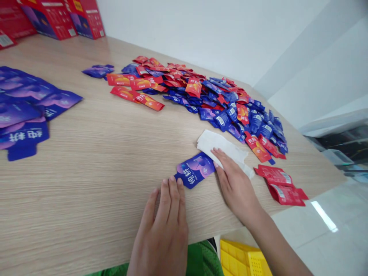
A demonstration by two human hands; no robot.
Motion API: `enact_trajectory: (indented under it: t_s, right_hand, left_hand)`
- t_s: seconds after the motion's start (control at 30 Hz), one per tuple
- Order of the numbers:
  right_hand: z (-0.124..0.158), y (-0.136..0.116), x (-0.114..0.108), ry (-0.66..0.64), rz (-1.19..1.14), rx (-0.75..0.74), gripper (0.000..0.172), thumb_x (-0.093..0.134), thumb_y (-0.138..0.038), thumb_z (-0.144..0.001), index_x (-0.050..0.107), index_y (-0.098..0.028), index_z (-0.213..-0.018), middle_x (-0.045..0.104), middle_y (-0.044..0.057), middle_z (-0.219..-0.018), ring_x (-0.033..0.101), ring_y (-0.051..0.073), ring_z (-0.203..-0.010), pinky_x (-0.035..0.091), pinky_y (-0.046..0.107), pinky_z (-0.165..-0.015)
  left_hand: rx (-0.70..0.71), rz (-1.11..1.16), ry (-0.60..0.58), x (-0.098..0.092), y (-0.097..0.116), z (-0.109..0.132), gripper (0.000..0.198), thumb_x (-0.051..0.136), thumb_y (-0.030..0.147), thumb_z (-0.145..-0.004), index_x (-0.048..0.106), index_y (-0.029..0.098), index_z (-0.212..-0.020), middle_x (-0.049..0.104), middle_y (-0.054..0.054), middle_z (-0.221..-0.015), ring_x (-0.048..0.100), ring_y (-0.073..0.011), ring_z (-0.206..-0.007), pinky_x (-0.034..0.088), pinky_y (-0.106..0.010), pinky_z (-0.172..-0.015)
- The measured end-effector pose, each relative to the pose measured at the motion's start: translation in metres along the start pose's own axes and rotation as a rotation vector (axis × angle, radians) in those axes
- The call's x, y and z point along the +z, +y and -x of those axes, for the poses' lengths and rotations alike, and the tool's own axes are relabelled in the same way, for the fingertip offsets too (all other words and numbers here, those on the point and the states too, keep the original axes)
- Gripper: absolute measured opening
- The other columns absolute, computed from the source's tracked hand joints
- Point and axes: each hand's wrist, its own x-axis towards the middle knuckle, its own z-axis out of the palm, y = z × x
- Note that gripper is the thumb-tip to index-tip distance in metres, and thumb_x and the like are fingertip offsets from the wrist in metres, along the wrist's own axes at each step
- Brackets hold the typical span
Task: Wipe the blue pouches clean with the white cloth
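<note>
A blue-purple sachet [196, 169] lies flat on the wooden table in front of me, printed side up. My left hand [165, 226] rests on the table with its fingers stretched out, the fingertips at the sachet's narrow near-left end. On the other side, my right hand [234, 184] lies with extended fingers over a folded white tissue [208, 142]. Its fingertips press on the tissue, and the fingers nearest the sachet touch or nearly touch its right edge. The tissue slightly overlaps the sachet's far right corner.
A large heap of red and blue sachets [194, 87] spreads along the back of the table. Blue sachets [27, 99] are stacked at left, red ones [283, 186] at right. Red boxes [86, 19] stand back left. A yellow plastic crate [235, 258] sits below the front edge.
</note>
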Motion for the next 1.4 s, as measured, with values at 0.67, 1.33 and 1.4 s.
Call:
enact_trajectory:
  t_s: [0.67,1.33,1.4]
  right_hand:
    - [0.013,-0.045,0.006,-0.252,-0.073,-0.318,0.064,0.044,-0.01,-0.109,0.04,-0.026,-0.17,0.049,0.005,-0.172,0.04,0.018,-0.163,0.038,0.047,-0.135]
    - [0.001,-0.001,0.014,0.029,-0.011,0.058,0.051,0.041,-0.029,-0.112,0.059,-0.013,-0.157,0.058,0.016,-0.164,0.054,0.03,-0.155,0.042,0.06,-0.13]
    - [0.002,0.001,0.012,0.031,-0.086,0.105,0.051,0.041,-0.035,-0.113,0.059,-0.017,-0.157,0.058,0.012,-0.164,0.053,0.028,-0.155,0.039,0.057,-0.132]
  left_hand:
    - [-0.007,-0.008,0.019,0.001,0.002,-0.002,0.057,0.039,0.027,-0.099,0.064,0.003,-0.144,0.074,-0.019,-0.142,0.062,-0.0337,-0.138,0.045,-0.048,-0.119]
    - [0.035,0.036,0.059,0.0,-0.013,-0.003,0.058,0.041,0.023,-0.101,0.055,0.001,-0.152,0.068,-0.018,-0.153,0.064,-0.0307,-0.14,0.053,-0.043,-0.113]
    - [-0.041,0.057,0.091,-0.002,-0.013,-0.016,0.054,0.045,0.024,-0.102,0.056,0.003,-0.151,0.07,-0.018,-0.15,0.067,-0.0306,-0.136,0.057,-0.044,-0.108]
